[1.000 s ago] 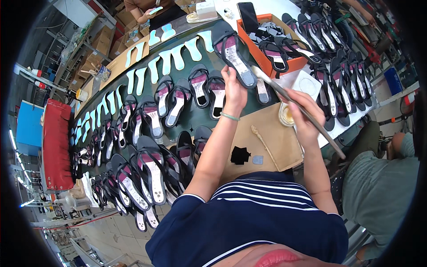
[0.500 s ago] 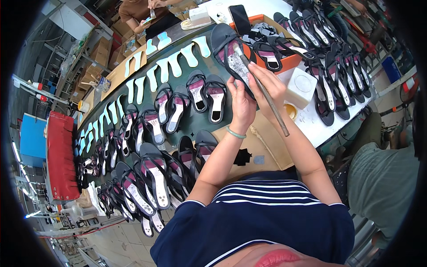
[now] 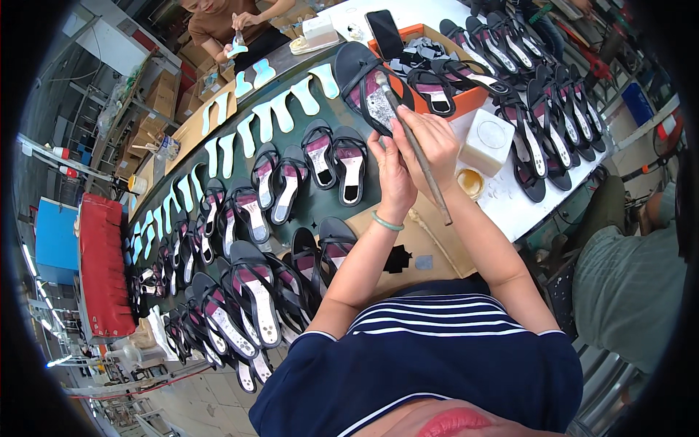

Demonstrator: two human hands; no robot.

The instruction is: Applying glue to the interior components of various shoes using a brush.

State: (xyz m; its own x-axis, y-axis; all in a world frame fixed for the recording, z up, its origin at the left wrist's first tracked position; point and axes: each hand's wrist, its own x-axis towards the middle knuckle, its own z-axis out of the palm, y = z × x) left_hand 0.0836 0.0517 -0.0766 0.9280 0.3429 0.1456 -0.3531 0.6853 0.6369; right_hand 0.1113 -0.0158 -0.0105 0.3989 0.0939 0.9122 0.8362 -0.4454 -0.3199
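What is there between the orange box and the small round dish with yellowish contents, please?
In the head view, a white block-shaped container stands between the orange box and the round dish.

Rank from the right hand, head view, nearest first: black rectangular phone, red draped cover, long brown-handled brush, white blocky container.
1. Long brown-handled brush: held in the right hand.
2. White blocky container: just right of the hand.
3. Black rectangular phone: farther ahead, slightly left.
4. Red draped cover: far left.
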